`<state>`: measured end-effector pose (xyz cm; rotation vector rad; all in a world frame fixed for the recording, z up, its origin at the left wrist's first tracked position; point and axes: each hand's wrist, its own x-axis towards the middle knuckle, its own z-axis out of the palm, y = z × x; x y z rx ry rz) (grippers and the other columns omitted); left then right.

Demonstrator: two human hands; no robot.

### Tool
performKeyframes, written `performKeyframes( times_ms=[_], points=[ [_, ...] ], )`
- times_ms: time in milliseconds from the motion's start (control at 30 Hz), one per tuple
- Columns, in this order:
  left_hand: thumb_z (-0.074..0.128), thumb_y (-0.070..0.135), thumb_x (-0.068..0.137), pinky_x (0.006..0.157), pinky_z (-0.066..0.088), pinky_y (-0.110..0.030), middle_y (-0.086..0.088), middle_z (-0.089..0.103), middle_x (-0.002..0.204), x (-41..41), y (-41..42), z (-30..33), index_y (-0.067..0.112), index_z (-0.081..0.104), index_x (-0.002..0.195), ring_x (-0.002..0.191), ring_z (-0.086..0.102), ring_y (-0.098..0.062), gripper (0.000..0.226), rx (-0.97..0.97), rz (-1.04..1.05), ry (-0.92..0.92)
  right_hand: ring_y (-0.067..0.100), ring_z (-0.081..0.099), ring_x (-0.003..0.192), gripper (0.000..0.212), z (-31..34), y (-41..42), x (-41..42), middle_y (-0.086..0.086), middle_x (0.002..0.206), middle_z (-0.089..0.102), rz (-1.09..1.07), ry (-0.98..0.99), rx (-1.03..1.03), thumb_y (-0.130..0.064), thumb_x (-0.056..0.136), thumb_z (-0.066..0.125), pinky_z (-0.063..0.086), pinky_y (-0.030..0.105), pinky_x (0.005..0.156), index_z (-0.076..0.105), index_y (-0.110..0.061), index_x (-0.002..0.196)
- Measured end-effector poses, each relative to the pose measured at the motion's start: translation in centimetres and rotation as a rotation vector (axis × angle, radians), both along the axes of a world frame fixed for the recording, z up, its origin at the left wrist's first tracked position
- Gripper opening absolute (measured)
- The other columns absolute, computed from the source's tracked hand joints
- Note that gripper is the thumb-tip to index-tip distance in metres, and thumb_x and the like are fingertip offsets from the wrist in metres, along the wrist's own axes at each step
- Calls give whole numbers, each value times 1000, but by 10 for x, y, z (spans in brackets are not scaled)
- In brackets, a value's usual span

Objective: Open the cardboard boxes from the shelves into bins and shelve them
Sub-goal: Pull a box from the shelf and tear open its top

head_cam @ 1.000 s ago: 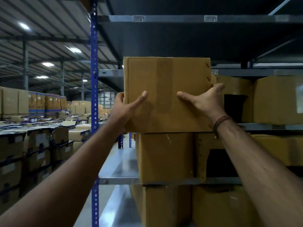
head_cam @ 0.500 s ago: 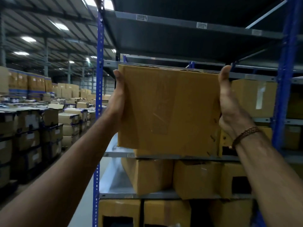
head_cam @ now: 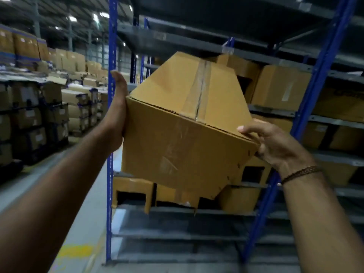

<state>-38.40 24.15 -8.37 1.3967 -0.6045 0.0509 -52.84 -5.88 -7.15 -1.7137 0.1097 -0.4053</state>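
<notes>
Cardboard box (head_cam: 187,134) mid-frame, tilted, clear of the shelves (head_cam: 275,113). Left hand (head_cam: 117,115) pressed flat at its 9 o'clock side; right hand (head_cam: 275,144) fingers curled on the 3 o'clock corner.

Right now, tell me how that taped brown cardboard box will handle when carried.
The taped brown cardboard box probably stays stiff: its faces look flat. Likely light for its size, held tilted between the left hand and right hand. It could slip, since the left palm only presses its side.
</notes>
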Motion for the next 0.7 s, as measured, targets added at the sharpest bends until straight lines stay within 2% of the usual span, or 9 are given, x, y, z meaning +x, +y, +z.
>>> performKeyframes(
  times_ms=[100,167,233,300,400,467,500,600,700],
  points=[
    [34,80,96,82,62,-43,-5,78,113,-12,17,-9,37,66,124,91,79,-19,60,127,-50,114,21,72,110,71,-33,-3,-17,5,124,74,30,34,5,-18,69,79,60,22,68,60,-13,137],
    [44,76,94,70,64,-37,-7,80,100,-22,23,-20,35,63,117,78,79,-20,50,304,-105,163,19,75,109,78,-60,-3,-31,8,130,72,48,38,23,-13,68,80,61,23,75,55,-14,142],
    [48,76,92,64,63,-32,-4,81,88,-31,23,-38,31,60,121,75,78,-21,55,430,-123,251,17,73,114,89,-91,1,-45,6,134,70,45,53,14,-3,67,87,61,25,86,51,-18,147],
    [60,75,86,64,60,-32,-7,80,96,-34,25,-66,22,56,131,81,79,-24,69,494,-79,336,20,68,124,99,-122,13,-55,6,139,66,12,73,50,0,66,92,60,28,94,44,-20,151],
    [86,66,65,74,61,-39,-6,70,122,-35,33,-116,29,44,146,97,75,-27,99,521,18,377,24,67,121,87,-166,47,-55,8,133,66,-171,90,210,-36,71,83,62,30,82,42,-14,144],
    [91,55,66,75,60,-38,-2,65,124,-42,40,-146,31,42,147,100,73,-23,98,513,15,361,21,69,111,95,-187,67,-47,5,125,66,-349,139,202,-62,63,82,61,36,84,44,-11,134],
    [92,48,68,74,59,-36,0,64,123,-47,44,-159,31,43,145,101,72,-21,93,501,-2,357,18,67,108,98,-198,72,-43,1,121,64,-405,173,160,-65,61,84,59,38,87,43,-13,132],
    [94,34,64,78,60,-32,2,66,124,-50,60,-190,29,43,140,105,73,-17,91,443,-51,357,8,62,105,103,-224,81,-36,-12,118,60,-388,231,56,-49,59,99,55,37,95,37,-24,138],
    [95,20,61,75,62,-30,2,65,127,-40,78,-204,35,35,140,112,70,-20,100,434,-98,379,15,65,117,116,-244,89,-30,-8,128,65,-333,274,4,-47,44,104,55,49,106,46,-25,142]
  ],
)
